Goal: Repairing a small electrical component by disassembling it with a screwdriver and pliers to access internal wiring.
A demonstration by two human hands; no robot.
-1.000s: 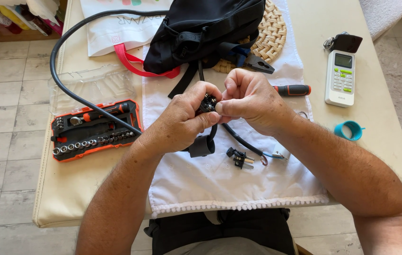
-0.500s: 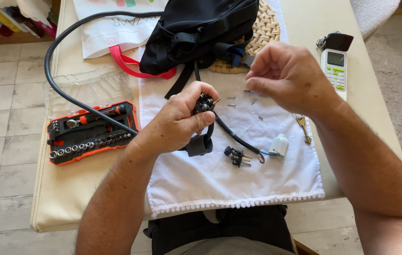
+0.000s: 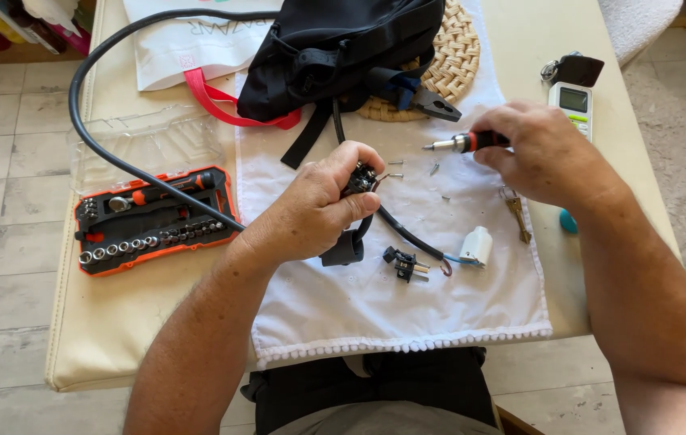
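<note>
Left hand (image 3: pixel 315 211) is closed around small black plug part (image 3: pixel 361 179) w/ thick black cable (image 3: pixel 117 165), held above white cloth (image 3: pixel 375 298) on bench (image 3: pixel 536 48). Right hand (image 3: pixel 540 153) grips red-and-black screwdriver (image 3: pixel 465 142); its metal tip points left toward plug part, not touching. On cloth, betw. both arms: black plug piece w/ metal pins (image 3: pixel 406 263) and white plastic plug cover (image 3: pixel 476 246), near each other. Orange-edged bit set tray (image 3: pixel 153 219) is well apart, left side.

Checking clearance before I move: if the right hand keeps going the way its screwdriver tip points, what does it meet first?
Probably the black plug part gripped in the left hand. The right hand aims the screwdriver leftward at it; only white cloth shows between, though heights are unclear.
</note>
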